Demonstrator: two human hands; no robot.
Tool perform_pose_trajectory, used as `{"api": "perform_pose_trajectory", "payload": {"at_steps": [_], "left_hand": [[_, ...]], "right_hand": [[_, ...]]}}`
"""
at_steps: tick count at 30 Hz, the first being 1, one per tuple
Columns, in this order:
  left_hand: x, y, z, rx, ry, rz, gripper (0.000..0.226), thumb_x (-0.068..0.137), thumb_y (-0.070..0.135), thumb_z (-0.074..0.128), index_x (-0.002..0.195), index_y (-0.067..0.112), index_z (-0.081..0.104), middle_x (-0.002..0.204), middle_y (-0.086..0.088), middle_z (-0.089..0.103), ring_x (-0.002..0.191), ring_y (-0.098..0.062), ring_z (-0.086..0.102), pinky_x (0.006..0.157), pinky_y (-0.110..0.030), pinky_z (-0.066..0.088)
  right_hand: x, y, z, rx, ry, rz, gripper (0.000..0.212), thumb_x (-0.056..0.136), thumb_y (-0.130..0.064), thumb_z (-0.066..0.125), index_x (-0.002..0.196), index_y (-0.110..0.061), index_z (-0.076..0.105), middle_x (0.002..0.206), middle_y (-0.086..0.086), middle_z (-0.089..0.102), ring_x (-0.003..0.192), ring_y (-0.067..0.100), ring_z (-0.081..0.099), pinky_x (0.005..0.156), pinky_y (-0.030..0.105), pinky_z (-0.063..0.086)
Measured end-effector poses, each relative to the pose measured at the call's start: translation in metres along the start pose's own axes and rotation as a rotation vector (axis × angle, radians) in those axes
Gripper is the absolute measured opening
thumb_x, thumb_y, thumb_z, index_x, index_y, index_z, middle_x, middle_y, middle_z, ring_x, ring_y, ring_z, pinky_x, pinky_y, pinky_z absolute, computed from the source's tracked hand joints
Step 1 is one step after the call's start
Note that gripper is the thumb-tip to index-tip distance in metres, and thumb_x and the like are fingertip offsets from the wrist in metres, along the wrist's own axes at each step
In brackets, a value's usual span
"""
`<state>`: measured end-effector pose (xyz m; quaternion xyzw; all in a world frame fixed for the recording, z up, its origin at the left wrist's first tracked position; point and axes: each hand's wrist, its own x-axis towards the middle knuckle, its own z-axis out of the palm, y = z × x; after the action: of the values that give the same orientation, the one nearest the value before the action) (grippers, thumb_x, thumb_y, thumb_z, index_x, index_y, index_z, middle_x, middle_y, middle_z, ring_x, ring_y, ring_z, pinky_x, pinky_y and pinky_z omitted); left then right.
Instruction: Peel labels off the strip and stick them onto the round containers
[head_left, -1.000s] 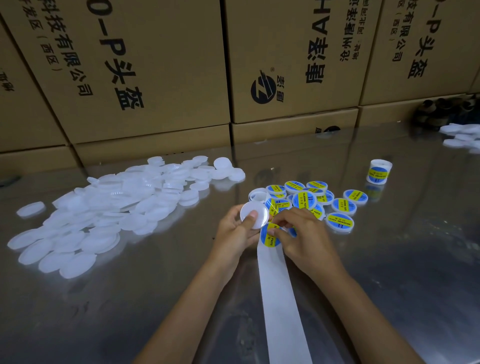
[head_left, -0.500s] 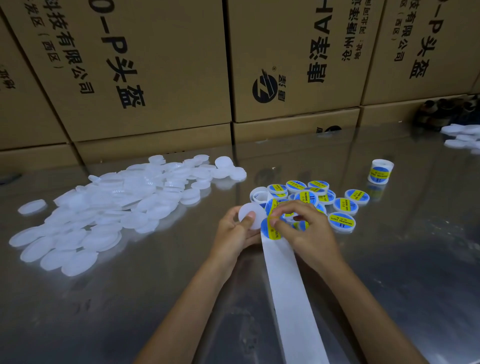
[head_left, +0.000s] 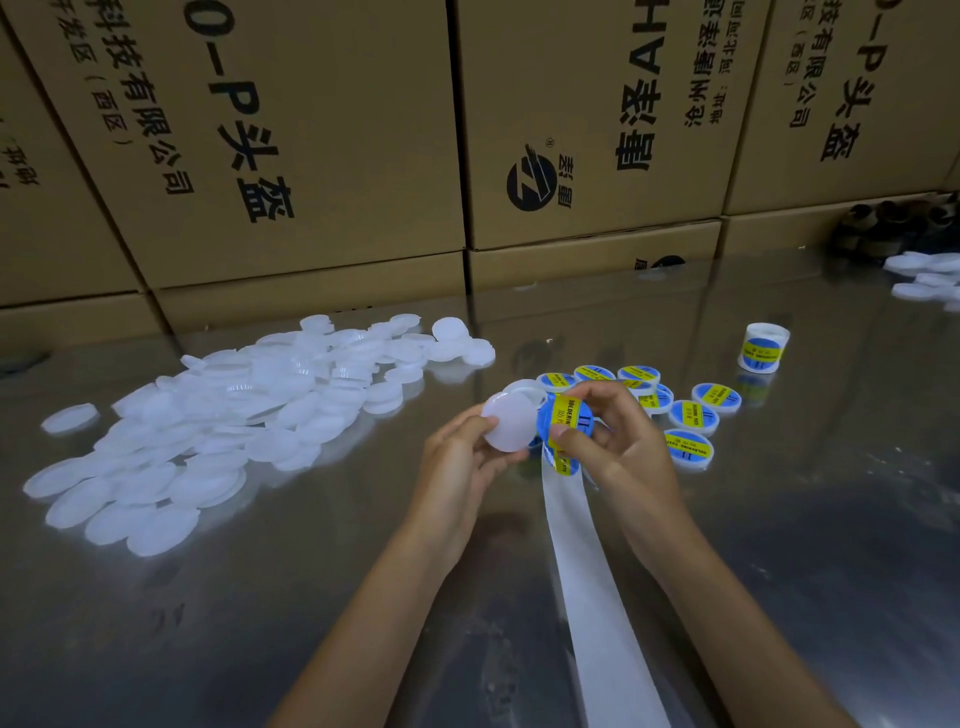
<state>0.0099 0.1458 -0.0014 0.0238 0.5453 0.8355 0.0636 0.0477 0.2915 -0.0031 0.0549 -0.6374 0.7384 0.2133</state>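
We hold light white container (head_left: 511, 426) by rim, left hand (head_left: 460, 467). Right hand (head_left: 613, 447) pinches thin floppy label (head_left: 566, 421) at edge; adhesive likely clings to itself.

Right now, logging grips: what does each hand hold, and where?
Left hand grips the blank white lid by its rim; right hand pinches the blue-yellow label at its edge.

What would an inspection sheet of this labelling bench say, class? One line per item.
Surface: shiny metal table, reflective.
Job's things: plain white lid in left hand; blue-yellow label pinched by right hand; white strip trailing toward the viewer; labelled lids behind; label roll far right.
Clutter: heap of plain lids on the left.
Fingers: both hands gripping.
Cables: nothing seen.
Surroundings: cardboard boxes stacked behind.
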Motion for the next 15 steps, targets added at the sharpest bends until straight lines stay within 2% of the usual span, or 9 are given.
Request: {"api": "perform_pose_trajectory", "payload": {"at_steps": [2,4,6,11,15], "left_hand": [[-0.004,-0.001,0.004,-0.048,-0.066,-0.041,0.03,0.099,0.003,0.043,0.115,-0.001,0.067,0.112,-0.017,0.074,0.099,-0.026,0.072,0.082,-0.032,0.061],[-0.007,-0.003,0.007,-0.112,-0.123,-0.088,0.03,0.099,0.006,0.043,0.113,-0.001,0.068,0.112,-0.019,0.073,0.099,-0.025,0.072,0.078,-0.03,0.06],[-0.008,-0.005,0.009,-0.144,-0.149,-0.118,0.029,0.1,0.009,0.044,0.11,-0.001,0.069,0.11,-0.02,0.074,0.098,-0.024,0.073,0.077,-0.028,0.06],[-0.01,-0.008,0.012,-0.14,-0.151,-0.129,0.031,0.1,0.011,0.044,0.101,0.004,0.074,0.108,-0.018,0.074,0.095,-0.023,0.073,0.083,-0.031,0.06],[-0.012,-0.008,0.014,-0.124,-0.143,-0.123,0.03,0.099,0.008,0.045,0.099,0.006,0.075,0.106,-0.017,0.075,0.092,-0.022,0.073,0.083,-0.03,0.06]], "right_hand": [[-0.001,0.001,0.005,-0.028,0.013,-0.031,0.026,0.084,0.012,0.066,0.102,-0.006,0.058,0.106,0.011,0.067,0.091,0.013,0.068,0.081,0.029,0.057],[-0.001,0.003,0.009,-0.101,0.038,-0.079,0.028,0.083,0.009,0.069,0.098,-0.013,0.059,0.099,0.004,0.068,0.09,0.015,0.068,0.081,0.032,0.056],[-0.002,0.006,0.011,-0.169,0.051,-0.131,0.029,0.082,0.005,0.072,0.096,-0.017,0.06,0.093,-0.004,0.069,0.087,0.015,0.068,0.078,0.028,0.056],[-0.004,0.012,0.012,-0.272,0.051,-0.202,0.029,0.081,-0.001,0.075,0.091,-0.024,0.06,0.086,-0.015,0.067,0.08,0.009,0.066,0.072,0.018,0.052],[-0.003,0.014,0.012,-0.285,0.059,-0.212,0.029,0.081,-0.004,0.076,0.091,-0.025,0.06,0.088,-0.014,0.067,0.079,0.008,0.065,0.071,0.02,0.053]]}}
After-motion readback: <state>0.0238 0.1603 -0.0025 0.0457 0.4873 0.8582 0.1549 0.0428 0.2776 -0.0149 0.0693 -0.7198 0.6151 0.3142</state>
